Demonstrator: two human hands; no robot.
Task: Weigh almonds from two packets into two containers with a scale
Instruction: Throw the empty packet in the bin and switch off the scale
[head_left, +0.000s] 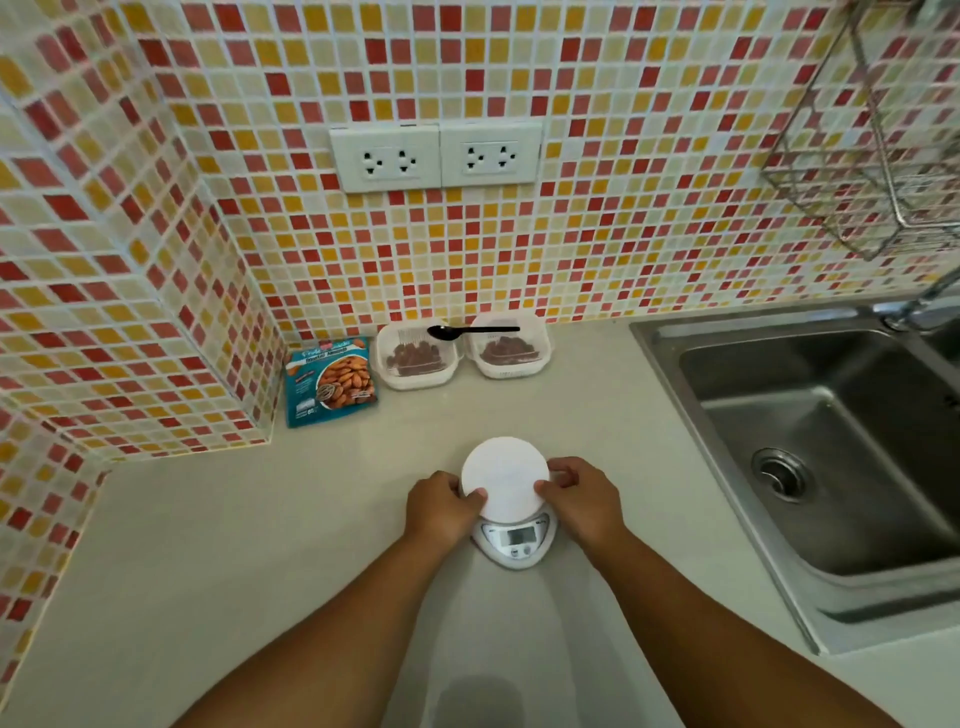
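My left hand (440, 506): grip closed on the scale (511, 525) platter's 9 o'clock edge.
My right hand (582, 501): grip closed at 3 o'clock.
Packet (331, 380), at 11 o'clock: label reads "Almonds".
Containers (416, 356) (508, 345): almonds inside, black spoon (470, 331) across both.

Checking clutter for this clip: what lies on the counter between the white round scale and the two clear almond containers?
Nothing: the head view shows bare beige counter between white round scale and clear almond containers.

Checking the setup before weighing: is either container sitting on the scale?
No, both containers sit by the wall, away from the scale.
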